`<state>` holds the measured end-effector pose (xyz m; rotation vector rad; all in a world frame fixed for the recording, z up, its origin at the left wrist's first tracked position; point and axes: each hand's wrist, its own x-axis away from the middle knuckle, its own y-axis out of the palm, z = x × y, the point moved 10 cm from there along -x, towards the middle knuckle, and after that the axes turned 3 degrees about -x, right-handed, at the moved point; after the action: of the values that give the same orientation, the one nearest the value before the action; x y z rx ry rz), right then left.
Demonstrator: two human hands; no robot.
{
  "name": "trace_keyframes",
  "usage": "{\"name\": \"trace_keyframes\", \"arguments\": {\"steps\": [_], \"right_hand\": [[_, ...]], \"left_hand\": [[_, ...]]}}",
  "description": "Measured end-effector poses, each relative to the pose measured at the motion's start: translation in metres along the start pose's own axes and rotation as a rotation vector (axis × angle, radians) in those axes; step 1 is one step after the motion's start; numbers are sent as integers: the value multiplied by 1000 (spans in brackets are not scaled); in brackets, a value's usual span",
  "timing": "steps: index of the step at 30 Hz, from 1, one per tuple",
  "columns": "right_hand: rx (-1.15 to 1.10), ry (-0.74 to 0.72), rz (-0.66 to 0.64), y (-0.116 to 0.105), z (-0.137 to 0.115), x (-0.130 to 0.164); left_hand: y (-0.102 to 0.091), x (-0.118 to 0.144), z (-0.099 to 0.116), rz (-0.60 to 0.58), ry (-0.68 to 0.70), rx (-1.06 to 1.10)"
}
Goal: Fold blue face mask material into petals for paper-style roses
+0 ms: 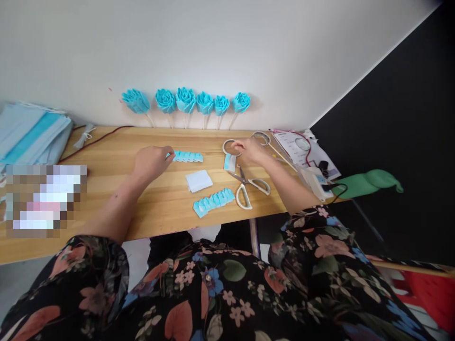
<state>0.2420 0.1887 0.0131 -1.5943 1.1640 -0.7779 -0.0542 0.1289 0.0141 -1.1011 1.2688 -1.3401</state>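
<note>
Head view, left hand (152, 161) pinching pleated blue strip (187, 157) lying left-right, right hand (249, 150) pinching tape roll (231, 147)

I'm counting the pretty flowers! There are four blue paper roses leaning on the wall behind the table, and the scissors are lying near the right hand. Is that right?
Not quite. The head view shows six blue paper roses leaning on the wall, not four. The rest holds: the scissors lie on the table near the right hand.

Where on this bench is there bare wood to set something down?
Bare wood lies between the left hand and the red cable, and along the near edge left of the pleated strip. It is crowded around the scissors and right hand.
</note>
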Motion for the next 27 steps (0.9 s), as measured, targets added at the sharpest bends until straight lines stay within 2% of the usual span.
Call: {"name": "trace_keyframes", "arguments": {"steps": [3, 8, 14, 20, 23, 27], "right_hand": [[9, 62, -50, 7, 17, 8], [-50, 19, -102, 21, 9, 6], [-12, 7, -46, 1, 9, 9], [17, 28, -162, -2, 21, 31], [-5, 58, -123, -7, 25, 36], [-55, 23, -63, -7, 13, 30]], "left_hand": [[2, 0, 3, -10, 22, -5], [5, -1, 8, -19, 54, 11], [8, -1, 8, -10, 65, 11], [14, -3, 6, -6, 69, -14], [18, -5, 7, -12, 78, -29], [20, -6, 7, -28, 78, -48]]}}
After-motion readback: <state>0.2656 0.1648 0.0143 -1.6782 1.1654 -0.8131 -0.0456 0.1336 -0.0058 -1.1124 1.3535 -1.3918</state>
